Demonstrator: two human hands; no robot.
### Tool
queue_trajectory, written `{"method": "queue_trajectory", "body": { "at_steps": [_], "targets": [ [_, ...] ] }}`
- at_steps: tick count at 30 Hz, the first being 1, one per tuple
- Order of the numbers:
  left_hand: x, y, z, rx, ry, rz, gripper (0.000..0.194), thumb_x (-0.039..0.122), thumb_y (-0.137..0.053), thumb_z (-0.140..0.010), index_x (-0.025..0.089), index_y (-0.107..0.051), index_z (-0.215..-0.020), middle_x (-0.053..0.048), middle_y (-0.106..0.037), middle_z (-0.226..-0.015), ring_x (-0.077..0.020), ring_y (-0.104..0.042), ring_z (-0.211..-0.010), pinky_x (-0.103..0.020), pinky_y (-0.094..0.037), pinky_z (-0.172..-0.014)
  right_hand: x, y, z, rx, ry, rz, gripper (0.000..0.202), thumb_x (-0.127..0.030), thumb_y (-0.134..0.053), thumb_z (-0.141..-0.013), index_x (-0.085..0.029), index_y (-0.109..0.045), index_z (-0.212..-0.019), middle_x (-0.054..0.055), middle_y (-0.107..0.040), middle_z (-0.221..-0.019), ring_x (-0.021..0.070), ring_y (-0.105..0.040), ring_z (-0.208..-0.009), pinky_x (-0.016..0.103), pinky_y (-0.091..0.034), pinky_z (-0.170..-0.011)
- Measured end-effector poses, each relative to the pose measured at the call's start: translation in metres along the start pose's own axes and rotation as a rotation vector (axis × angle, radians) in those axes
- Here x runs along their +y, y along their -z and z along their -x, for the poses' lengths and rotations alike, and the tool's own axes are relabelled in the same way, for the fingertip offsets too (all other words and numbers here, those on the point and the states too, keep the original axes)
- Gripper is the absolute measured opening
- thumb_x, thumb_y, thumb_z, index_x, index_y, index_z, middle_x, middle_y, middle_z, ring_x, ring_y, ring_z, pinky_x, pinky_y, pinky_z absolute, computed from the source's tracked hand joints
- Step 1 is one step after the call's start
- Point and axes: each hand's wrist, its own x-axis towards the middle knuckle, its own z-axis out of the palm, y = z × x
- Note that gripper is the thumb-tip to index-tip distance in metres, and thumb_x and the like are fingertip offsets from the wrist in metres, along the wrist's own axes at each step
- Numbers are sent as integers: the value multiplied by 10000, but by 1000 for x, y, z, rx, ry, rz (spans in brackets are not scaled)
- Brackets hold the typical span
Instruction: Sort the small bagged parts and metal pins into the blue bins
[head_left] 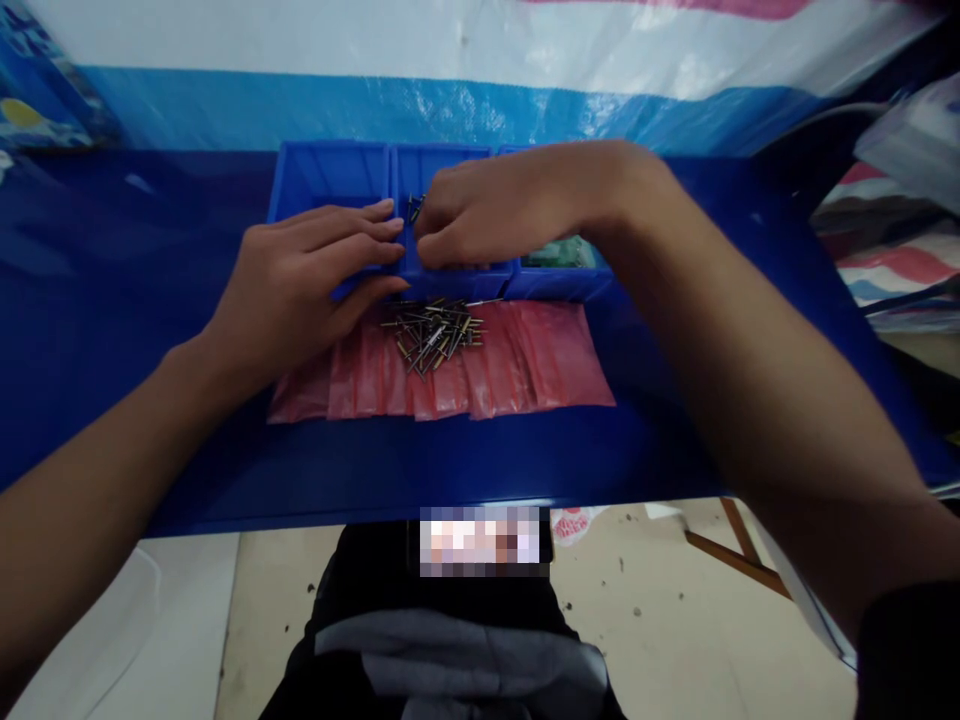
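My right hand (499, 210) reaches into the middle blue bin (442, 156) with its fingers curled down. Its fingertips are hidden, so what they hold cannot be made out. A few blind rivets (415, 207) show in that bin beside the fingers. My left hand (315, 260) lies open, fingers stretched out over the front of the left blue bin (330, 165) and reaching the wall between the two bins. Below my hands, a loose pile of blind rivets (437, 335) rests on a row of overlapping pink plastic bags (555, 350).
The right blue bin (607, 285) holds green items (559, 252), partly covered by my right forearm. The bins stand on a blue table (360, 470), backed by a striped plastic sheet (375, 105). On my lap lies a phone (484, 540) with a blurred screen.
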Motion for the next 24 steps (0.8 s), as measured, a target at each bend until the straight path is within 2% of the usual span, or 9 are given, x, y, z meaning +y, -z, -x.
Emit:
{"method": "queue_trajectory", "body": {
  "at_steps": [2, 4, 7, 14, 17, 20, 24],
  "targets": [
    [0, 0, 0, -7, 2, -1, 223, 299, -682, -1077, 272, -689, -1299, -44, -772, -1376, -191, -701, -1391, -409, -659, -1170, 6, 7, 5, -9, 77, 55, 236, -175, -620, -960, -130, -747, -767, -65, -531, -587, 59, -467, -567, 222, -292, -515],
    [0, 0, 0, -5, -6, -3, 220, 307, -692, -1071, 252, -693, -1284, -56, -779, -1360, -195, -704, -1387, -402, -660, -1167, 10, 12, 9, -26, 142, 82, 136, -198, -693, -963, -140, -814, -941, -66, -657, -690, 62, -571, -619, 182, -363, -551],
    [-1, -1, 0, -2, -24, -19, 218, 290, -703, -1064, 216, -703, -1270, -69, -790, -1328, -204, -712, -1376, -376, -655, -1166, 12, 17, 13, -10, 193, 93, 217, -218, -834, -909, -201, -831, -1125, -62, -758, -842, 85, -681, -726, 160, -444, -616],
    [-2, -2, 0, 23, -50, -60, 207, 349, -659, -1096, 175, -692, -1203, -9, -786, -1290, -205, -729, -1345, -385, -660, -1125, -6, 19, 28, 120, 272, 126, 287, -33, -814, -832, -216, -851, -1050, -94, -785, -838, 67, -719, -739, 140, -414, -519],
    [-1, -1, -1, 18, -58, -85, 196, 335, -671, -1090, 151, -694, -1154, -21, -795, -1216, -204, -754, -1298, -349, -658, -1110, -14, 20, 36, 123, 322, 92, 340, -39, -825, -829, -258, -845, -1089, -126, -800, -913, 47, -747, -809, 118, -474, -572],
    [0, 0, -2, 24, -53, -94, 173, 324, -669, -1093, 162, -688, -1148, -5, -792, -1218, -198, -760, -1285, -342, -662, -1101, -17, 22, 40, 71, 298, 83, 378, -65, -842, -837, -291, -842, -1141, -125, -810, -967, 60, -778, -892, 113, -513, -624],
    [-1, -1, -1, 26, -55, -89, 197, 348, -656, -1100, 172, -679, -1185, 7, -785, -1253, -211, -744, -1318, -369, -669, -1100, -14, 22, 38, 103, 308, 20, 368, -50, -718, -876, -270, -855, -1137, -84, -830, -995, 93, -792, -909, 134, -564, -691]
  ]
}}
